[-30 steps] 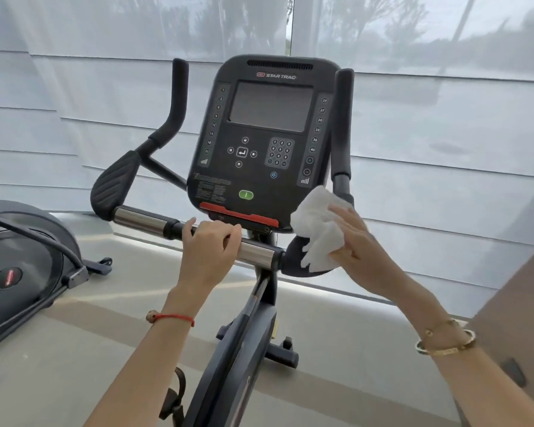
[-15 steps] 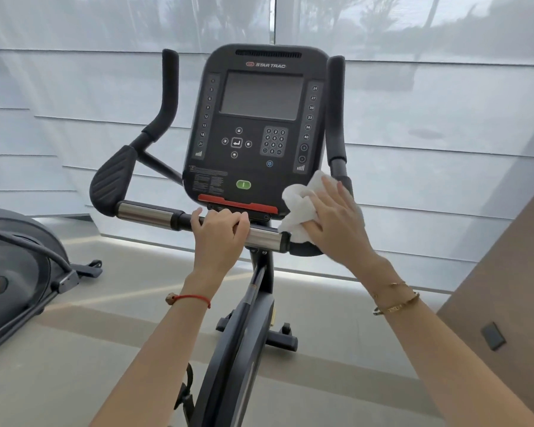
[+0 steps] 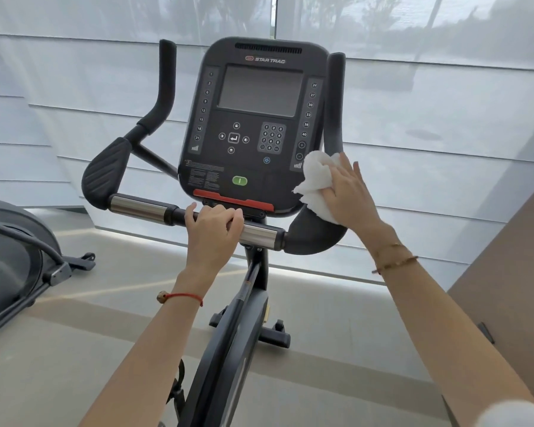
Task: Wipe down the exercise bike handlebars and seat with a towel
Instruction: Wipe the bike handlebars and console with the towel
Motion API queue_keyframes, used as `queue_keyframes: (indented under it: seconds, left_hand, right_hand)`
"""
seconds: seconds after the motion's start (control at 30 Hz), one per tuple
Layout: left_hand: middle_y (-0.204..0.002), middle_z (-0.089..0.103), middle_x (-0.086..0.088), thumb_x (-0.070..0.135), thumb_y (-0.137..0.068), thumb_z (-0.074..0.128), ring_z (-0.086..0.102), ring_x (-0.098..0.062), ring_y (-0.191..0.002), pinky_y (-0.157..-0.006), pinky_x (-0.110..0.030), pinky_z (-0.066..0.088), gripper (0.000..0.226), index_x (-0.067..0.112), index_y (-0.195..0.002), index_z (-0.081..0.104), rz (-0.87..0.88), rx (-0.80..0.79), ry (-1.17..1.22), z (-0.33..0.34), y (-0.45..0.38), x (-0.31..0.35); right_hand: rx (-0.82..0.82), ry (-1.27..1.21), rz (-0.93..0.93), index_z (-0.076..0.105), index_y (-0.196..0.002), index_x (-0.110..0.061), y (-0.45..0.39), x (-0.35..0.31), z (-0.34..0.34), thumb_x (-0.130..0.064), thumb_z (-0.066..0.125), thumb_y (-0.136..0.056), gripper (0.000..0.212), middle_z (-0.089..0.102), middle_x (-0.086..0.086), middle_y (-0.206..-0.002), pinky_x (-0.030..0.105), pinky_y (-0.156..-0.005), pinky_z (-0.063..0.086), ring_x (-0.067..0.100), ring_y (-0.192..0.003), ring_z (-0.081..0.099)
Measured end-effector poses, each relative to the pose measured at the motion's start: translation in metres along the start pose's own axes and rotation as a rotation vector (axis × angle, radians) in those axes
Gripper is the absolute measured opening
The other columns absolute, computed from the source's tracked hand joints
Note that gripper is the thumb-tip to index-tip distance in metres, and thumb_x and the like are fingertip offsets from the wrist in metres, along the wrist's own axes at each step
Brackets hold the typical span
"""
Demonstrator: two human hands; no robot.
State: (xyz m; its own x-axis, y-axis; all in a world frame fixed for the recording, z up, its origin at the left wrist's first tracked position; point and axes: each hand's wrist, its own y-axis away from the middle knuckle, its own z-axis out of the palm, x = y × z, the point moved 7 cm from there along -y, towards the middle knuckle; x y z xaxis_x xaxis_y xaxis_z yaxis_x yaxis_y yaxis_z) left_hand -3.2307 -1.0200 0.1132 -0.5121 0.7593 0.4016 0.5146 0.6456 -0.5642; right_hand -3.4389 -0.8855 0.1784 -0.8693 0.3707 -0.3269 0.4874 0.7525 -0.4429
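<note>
left hand (image 3: 211, 231) curled round the near handlebar (image 3: 142, 208), right hand (image 3: 350, 192) fingers flat, pressing white towel (image 3: 316, 180) on right grip

On the console (image 3: 261, 124) in front of you the brand "STAR TRAC" (image 3: 269, 60) stands in light letters above the dark screen, with a small red logo just left of it; down the console's left strip (image 3: 204, 110) you can read 1, 3, 6, 9, 12, 15, 18, 21; down its right strip (image 3: 309, 110) you can read 24, 27, 30, 33, 36, 40, with a plus and a minus sign below them; the keypad (image 3: 272, 138) carries the digits 1 to 9 and 0; the small print (image 3: 204, 176) at the console's lower left is too fine to read.
</note>
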Motion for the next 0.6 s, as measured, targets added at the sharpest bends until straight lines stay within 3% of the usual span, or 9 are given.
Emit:
queue_keyframes:
  seconds: [0.07, 0.17, 0.23, 0.33, 0.47, 0.53, 0.6]
  left_hand:
    - [-0.065, 0.051, 0.007, 0.036, -0.098, 0.03, 0.05, -0.016, -0.075, -0.114, -0.045, 0.018, 0.041, 0.022, -0.065, 0.049, -0.002, 0.003, -0.001, 0.0, 0.001, 0.0]
    - [-0.065, 0.051, 0.006, 0.037, -0.098, 0.029, 0.051, -0.016, -0.075, -0.113, -0.045, 0.019, 0.042, 0.022, -0.065, 0.049, -0.004, -0.001, -0.003, 0.001, 0.0, -0.001]
    - [-0.065, 0.051, 0.006, 0.037, -0.098, 0.029, 0.051, -0.016, -0.074, -0.113, -0.045, 0.018, 0.043, 0.021, -0.064, 0.05, -0.007, -0.006, -0.004, 0.001, 0.0, -0.001]
    - [-0.065, 0.052, 0.006, 0.038, -0.097, 0.028, 0.05, -0.016, -0.074, -0.112, -0.043, 0.018, 0.043, 0.021, -0.064, 0.051, -0.012, -0.001, -0.012, 0.001, 0.0, -0.001]
    - [-0.069, 0.057, 0.006, 0.037, -0.098, 0.031, 0.052, -0.016, -0.077, -0.113, -0.042, 0.017, 0.042, 0.02, -0.069, 0.056, -0.008, -0.005, -0.02, 0.004, -0.001, -0.004]
    - [-0.071, 0.058, 0.006, 0.036, -0.098, 0.032, 0.053, -0.016, -0.078, -0.113, -0.043, 0.017, 0.041, 0.02, -0.069, 0.056, -0.009, -0.011, -0.02, 0.005, 0.0, -0.004]
    - [-0.071, 0.058, 0.006, 0.035, -0.098, 0.033, 0.053, -0.016, -0.079, -0.113, -0.043, 0.018, 0.04, 0.02, -0.069, 0.056, -0.011, -0.007, -0.022, 0.004, 0.0, -0.004]
  right_hand:
    - [-0.057, 0.019, -0.014, 0.057, -0.118, -0.003, -0.007, -0.004, 0.0, -0.027, 0.033, -0.09, 0.044, 0.047, 0.018, -0.131, 0.046, -0.116, 0.021, 0.034, -0.13, 0.037]
    - [-0.058, 0.072, -0.228, 0.06, -0.11, -0.007, 0.021, -0.029, 0.004, -0.036, 0.041, -0.092, 0.039, 0.052, 0.009, -0.116, 0.048, -0.106, 0.034, 0.032, -0.121, 0.041]
    - [-0.018, 0.062, -0.349, 0.06, -0.119, -0.012, 0.052, -0.041, 0.005, -0.03, 0.048, -0.094, 0.033, 0.057, 0.002, -0.121, 0.044, -0.109, 0.032, 0.029, -0.126, 0.041]
    - [-0.007, -0.006, -0.381, 0.05, -0.135, -0.014, 0.079, -0.046, 0.005, -0.031, 0.044, -0.097, 0.042, 0.049, -0.001, -0.14, 0.039, -0.119, 0.021, 0.024, -0.14, 0.034]
    - [0.032, 0.035, -0.376, 0.049, -0.135, -0.012, 0.072, -0.037, 0.004, -0.028, 0.042, -0.097, 0.042, 0.045, -0.001, -0.145, 0.041, -0.118, 0.024, 0.024, -0.141, 0.033]
    - [0.037, 0.013, -0.295, 0.053, -0.129, -0.008, 0.048, -0.022, 0.001, -0.025, 0.038, -0.094, 0.041, 0.047, 0.002, -0.143, 0.04, -0.117, 0.023, 0.024, -0.141, 0.032]
    - [0.012, -0.039, -0.146, 0.053, -0.127, -0.006, 0.019, -0.002, -0.003, -0.028, 0.032, -0.091, 0.048, 0.046, 0.005, -0.142, 0.038, -0.119, 0.014, 0.023, -0.142, 0.028]
